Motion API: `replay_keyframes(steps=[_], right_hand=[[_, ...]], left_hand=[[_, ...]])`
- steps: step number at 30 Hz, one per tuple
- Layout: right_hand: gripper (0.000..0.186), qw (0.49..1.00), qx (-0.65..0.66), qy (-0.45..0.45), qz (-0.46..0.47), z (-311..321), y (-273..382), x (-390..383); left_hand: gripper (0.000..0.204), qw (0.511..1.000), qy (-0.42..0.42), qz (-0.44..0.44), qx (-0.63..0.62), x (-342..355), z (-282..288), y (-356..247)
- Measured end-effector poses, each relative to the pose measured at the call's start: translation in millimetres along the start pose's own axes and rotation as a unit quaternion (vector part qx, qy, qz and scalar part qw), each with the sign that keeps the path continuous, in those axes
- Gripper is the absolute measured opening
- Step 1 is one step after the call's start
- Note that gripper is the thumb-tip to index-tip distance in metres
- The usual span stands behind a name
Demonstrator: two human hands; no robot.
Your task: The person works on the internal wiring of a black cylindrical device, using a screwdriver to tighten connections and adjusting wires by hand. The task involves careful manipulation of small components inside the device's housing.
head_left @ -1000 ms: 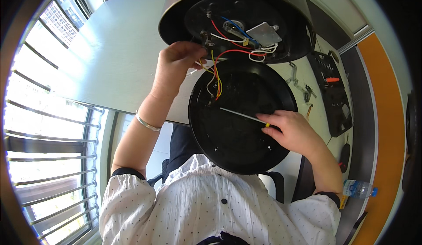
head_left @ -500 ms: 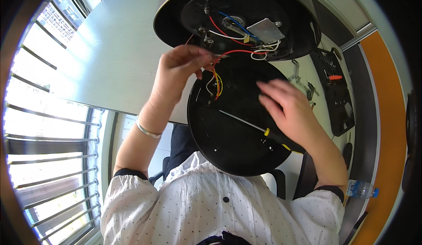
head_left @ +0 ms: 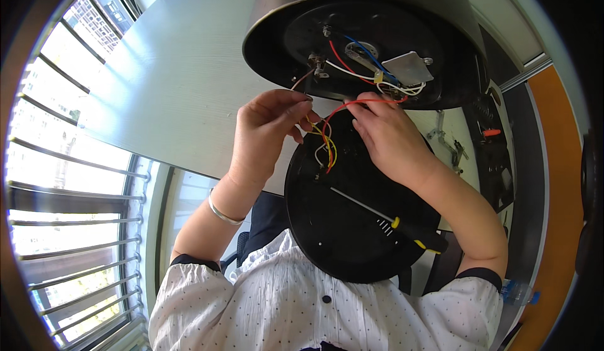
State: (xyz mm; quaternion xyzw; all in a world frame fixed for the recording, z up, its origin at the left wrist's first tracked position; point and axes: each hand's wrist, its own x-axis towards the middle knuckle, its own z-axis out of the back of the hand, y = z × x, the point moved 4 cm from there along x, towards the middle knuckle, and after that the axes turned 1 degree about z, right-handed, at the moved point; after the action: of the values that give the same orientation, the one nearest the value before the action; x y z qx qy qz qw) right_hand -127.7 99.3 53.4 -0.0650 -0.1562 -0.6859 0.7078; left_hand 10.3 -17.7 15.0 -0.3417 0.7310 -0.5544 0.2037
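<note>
A large dark round appliance housing [head_left: 277,27] lies on its side, its wired underside facing me. On my lap rests a round black base plate [head_left: 352,237], joined to it by wires. My left hand [head_left: 267,127] pinches a thin wire end beside the housing's lower left rim; its fingertips partly hide the end. Yellow, white and red wires [head_left: 330,149] loop down from there to the plate. My right hand [head_left: 393,137] is closed around the red wire [head_left: 336,113] near the housing's lower rim. A screwdriver [head_left: 406,228] with a black and yellow handle lies across the plate.
The pale table [head_left: 170,67] extends to the left. Right of the plate are loose metal parts [head_left: 443,140] and a dark tool case [head_left: 494,162] with a red-handled tool [head_left: 491,133]. A plastic bottle [head_left: 519,292] stands low on the right, beyond my right elbow.
My right hand has moved up and left from above the plate to the red wire. My left hand still pinches near the wires. The whole view has shifted, so housing and plate appear lower and farther right.
</note>
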Motion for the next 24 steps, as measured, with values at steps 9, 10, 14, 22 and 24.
replay_keyframes(steps=[9,10,14,22,24], right_hand=[[0.011,0.998,0.056,-0.022,-0.023,2,4,7],[0.011,0.997,0.056,-0.029,-0.032,0,3,8],[0.010,0.993,0.066,-0.041,-0.090,-6,-1,14],[0.025,0.984,0.033,0.041,-0.173,-39,-8,26],[0.026,0.968,0.023,0.072,-0.239,-40,-9,33]], left_hand=[[0.010,1.000,-0.012,-0.025,-0.007,-22,-3,1],[0.010,0.999,-0.015,-0.032,-0.014,-24,-3,3],[0.012,0.998,-0.015,-0.018,-0.052,-22,-1,9],[0.020,1.000,-0.022,0.002,-0.006,-17,-2,1],[0.022,1.000,-0.014,0.019,0.012,-15,0,-1]])
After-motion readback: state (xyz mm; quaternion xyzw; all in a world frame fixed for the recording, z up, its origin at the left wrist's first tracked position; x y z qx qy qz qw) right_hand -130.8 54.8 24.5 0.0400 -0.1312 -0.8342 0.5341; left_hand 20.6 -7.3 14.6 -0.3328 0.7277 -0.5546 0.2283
